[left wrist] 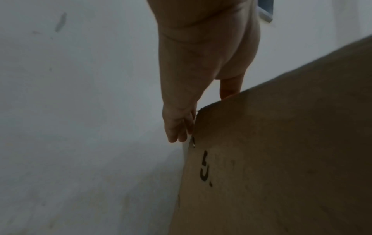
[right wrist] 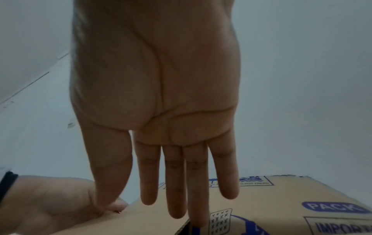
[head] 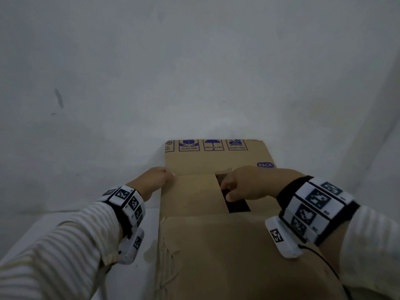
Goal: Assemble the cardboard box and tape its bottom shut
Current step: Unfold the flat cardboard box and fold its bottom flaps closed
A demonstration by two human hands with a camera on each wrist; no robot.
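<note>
Box: the cardboard box (head: 216, 234) fills the lower middle of the head view, lying on a pale surface; whether that is a desk or the floor cannot be told.
Flaps: one flap (head: 190, 193) lies folded across, and a dark gap (head: 237, 205) shows beside it at centre frame, so the bottom looks not yet closed.
Left hand: the left hand (head: 154, 180) holds the box's left edge at mid-frame, thumb on top and fingers (left wrist: 177, 132) straight down the side, lightly pinching the cardboard.
Right hand: the right hand (head: 246, 185) sits over the gap, its fingers (right wrist: 173, 182) straight and close together, one tip dipping into the slot; it clasps nothing.
Tape: none visible in any view.
Risk, flap: a judgement only, but pressing into the gap could push the flap inward past level, leaving a sunken seam.
Risk, slip: the left hand's light pinch may let the box slide or skew while the right pushes.
Risk, seam: flaps left apart would give tape a poor bridge.
Writing, upper box panel: "DO NOT DROP", "DO NOT TREAD", an umbrella symbol with blurred text.
Writing, right side: "PACK" in a blue oval; "IMPOR…" cut off at lower right of the right wrist view.
Writing, left wrist view: a handwritten "5."
</note>
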